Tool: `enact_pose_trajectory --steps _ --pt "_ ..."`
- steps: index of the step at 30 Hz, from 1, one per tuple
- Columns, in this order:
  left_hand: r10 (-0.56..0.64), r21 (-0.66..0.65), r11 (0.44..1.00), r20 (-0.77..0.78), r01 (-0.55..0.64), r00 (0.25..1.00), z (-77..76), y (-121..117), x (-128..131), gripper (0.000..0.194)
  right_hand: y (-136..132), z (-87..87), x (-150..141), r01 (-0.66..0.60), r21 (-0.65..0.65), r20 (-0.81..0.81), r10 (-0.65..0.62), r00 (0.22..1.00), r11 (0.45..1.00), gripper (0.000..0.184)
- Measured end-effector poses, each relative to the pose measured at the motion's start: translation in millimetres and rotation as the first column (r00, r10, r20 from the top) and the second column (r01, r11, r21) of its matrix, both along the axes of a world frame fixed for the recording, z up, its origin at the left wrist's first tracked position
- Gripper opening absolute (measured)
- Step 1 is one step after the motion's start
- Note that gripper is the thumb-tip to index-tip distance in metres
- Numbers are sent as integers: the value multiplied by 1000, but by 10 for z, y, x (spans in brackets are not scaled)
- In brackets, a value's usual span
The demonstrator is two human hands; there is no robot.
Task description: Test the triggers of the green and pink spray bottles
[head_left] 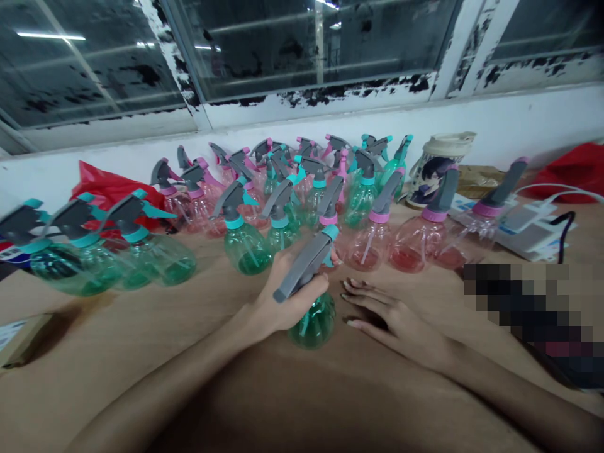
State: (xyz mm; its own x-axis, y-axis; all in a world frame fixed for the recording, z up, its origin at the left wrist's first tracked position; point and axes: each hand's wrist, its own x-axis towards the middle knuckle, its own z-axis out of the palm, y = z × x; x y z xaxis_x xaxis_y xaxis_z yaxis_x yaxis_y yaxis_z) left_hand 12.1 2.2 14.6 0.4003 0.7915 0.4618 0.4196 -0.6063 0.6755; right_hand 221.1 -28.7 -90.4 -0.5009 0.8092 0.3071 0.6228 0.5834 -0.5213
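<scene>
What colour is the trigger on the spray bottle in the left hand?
Teal: the trigger of the spray bottle shows best in the head view.

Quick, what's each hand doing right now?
Left hand: closed, holding a green plastic spray bottle.
Right hand: open, palm down, holding nothing.

The spray bottle (312, 322) is glossy plastic (its trigger (302, 267) matt).
</scene>
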Motion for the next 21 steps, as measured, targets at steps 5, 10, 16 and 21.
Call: enact_pose_trajectory --steps 5,10,16,21 --pt "-74 -1 997 -18 74 997 14 -16 -4 12 -8 17 -6 11 -3 35 -10 999 1000 43" --pt "-74 -22 997 -22 74 997 -14 2 -14 8 -11 36 -6 9 -13 18 -9 1000 1000 43" --pt "-5 -35 999 26 6 1000 -76 27 -2 11 -4 11 -1 9 0 27 -9 1000 1000 43" --pt "7 -25 1000 18 -6 1000 -94 -4 4 14 -2 18 4 12 -12 55 -12 998 1000 44"
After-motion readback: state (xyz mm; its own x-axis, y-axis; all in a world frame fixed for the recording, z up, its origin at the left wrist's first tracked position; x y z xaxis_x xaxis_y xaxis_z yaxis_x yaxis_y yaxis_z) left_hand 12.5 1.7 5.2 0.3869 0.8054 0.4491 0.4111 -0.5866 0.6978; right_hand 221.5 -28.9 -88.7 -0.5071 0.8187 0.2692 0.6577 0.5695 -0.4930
